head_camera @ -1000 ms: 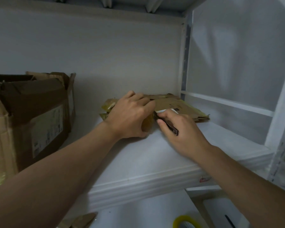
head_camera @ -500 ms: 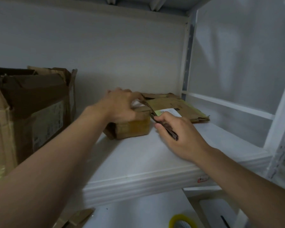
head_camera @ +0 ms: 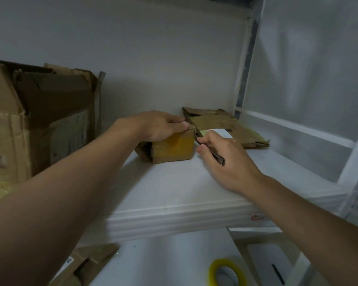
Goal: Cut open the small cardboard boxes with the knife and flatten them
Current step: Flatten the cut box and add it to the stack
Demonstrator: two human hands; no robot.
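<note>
A small cardboard box (head_camera: pixel 172 148) with yellowish tape on its front stands on the white shelf (head_camera: pixel 184 188). My left hand (head_camera: pixel 157 125) rests on top of it, fingers curled over the top right edge. My right hand (head_camera: pixel 221 157) grips a dark knife (head_camera: pixel 212 152) just right of the box, and the blade end meets the box's upper right corner. Behind, a flattened box (head_camera: pixel 225 126) lies on the shelf by the back wall.
A large open cardboard carton (head_camera: pixel 39 120) fills the shelf's left side. Below the shelf lie a roll of yellow tape (head_camera: pixel 226 272) and a piece of cardboard (head_camera: pixel 87 265). White shelf uprights (head_camera: pixel 244 58) stand at the right.
The small box has been stood up from under my left hand and now shows its taped front. My left hand shifted onto its top; the right hand keeps the knife at its right edge.
</note>
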